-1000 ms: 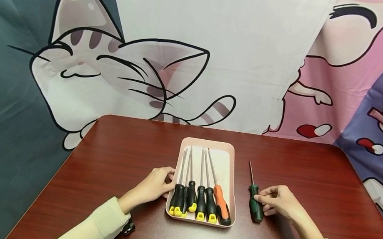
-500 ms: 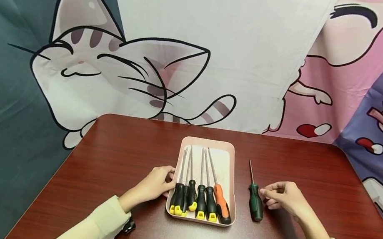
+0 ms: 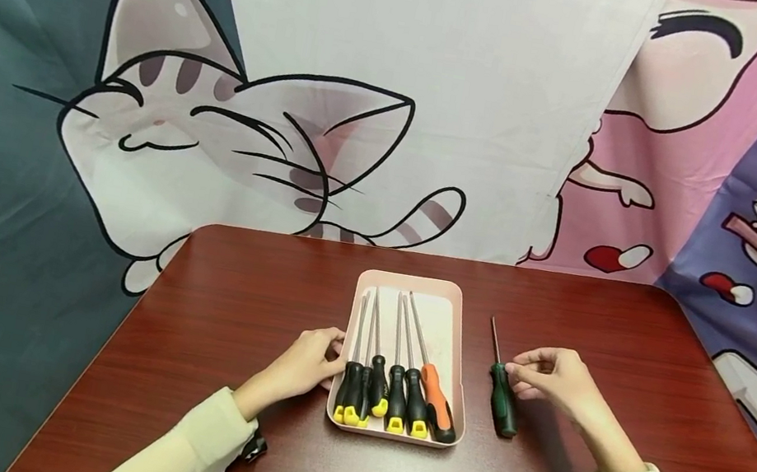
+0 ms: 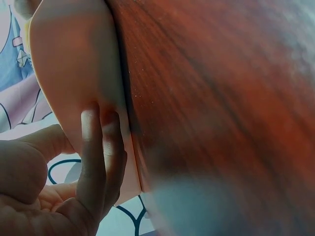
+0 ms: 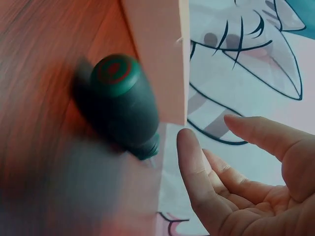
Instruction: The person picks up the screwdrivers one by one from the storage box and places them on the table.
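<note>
A pink tray (image 3: 458,341) with a white bottom holds several screwdrivers: black-and-yellow ones (image 3: 396,398) and one orange and black (image 3: 436,394). My left hand (image 3: 303,361) pinches the tray's left wall, thumb at the rim and fingers against the outside, as the left wrist view shows. To the right of the tray lies a dark green screwdriver (image 3: 503,403), its shaft pointing away from me. Close over the top of its handle is my right hand (image 3: 560,381). In the right wrist view, thumb and fingers (image 5: 189,157) are apart with nothing between them, beside the green handle (image 5: 128,103).
The dark red wooden table (image 3: 252,273) ends at the back against a hanging cloth (image 3: 421,26) with cartoon drawings. Both wrists carry small black cameras (image 3: 255,447) near the cuffs.
My right hand first has its fingers at the green handle, then draws off to the right, and now is back left and slightly farther forward. The left hand and tray keep their place.
</note>
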A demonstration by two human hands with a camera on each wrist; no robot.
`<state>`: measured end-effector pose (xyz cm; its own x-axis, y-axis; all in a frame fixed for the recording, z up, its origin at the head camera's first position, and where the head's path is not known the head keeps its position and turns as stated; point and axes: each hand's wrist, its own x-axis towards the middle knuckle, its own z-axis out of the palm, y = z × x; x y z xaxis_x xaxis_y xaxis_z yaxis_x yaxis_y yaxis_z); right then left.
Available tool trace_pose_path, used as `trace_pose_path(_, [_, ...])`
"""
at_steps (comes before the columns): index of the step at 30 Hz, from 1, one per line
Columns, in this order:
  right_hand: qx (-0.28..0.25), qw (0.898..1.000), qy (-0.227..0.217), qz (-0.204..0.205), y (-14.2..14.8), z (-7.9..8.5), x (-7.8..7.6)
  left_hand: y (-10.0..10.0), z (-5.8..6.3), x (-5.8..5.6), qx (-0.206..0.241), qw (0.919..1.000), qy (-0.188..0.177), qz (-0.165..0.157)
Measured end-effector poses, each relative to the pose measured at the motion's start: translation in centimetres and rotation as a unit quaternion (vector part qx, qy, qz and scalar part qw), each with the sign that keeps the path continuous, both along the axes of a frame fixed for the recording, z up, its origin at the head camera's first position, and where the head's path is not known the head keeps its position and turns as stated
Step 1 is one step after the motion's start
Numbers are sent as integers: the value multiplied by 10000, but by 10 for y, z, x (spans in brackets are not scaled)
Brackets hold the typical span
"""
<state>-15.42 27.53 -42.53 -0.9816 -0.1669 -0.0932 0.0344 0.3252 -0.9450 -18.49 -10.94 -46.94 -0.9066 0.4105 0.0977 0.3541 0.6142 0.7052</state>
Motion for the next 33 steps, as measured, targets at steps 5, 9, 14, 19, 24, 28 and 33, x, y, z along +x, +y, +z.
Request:
trace_pose_path(5, [-222, 9996, 15, 153, -11, 5, -2, -1, 0, 0, 65, 9999, -107, -3])
trace_pose_path(9, [-335, 9988, 84, 345, -20, 8, -3, 0, 0, 1, 71, 9999, -147, 17])
trace_pose_path(14, [-434, 9976, 81, 529, -32, 13, -4, 0, 0, 1, 87, 9999, -148, 10])
trace_pose_path(19, [-555, 9965, -85, 624, -45, 16, -6, 0, 0, 1, 41, 9999, -86, 45])
trace_pose_path(24, [-631, 9949, -182, 771, -56, 18, -7, 0, 0, 1, 50, 10000, -57, 42])
trace_pose_path(28, [-579, 9945, -149, 864, -62, 17, -9, 0, 0, 2, 174, 9997, -158, 30])
trace_pose_path(33, [-317, 9956, 3, 880, -71, 18, -9, 0, 1, 2, 207, 9997, -145, 40])
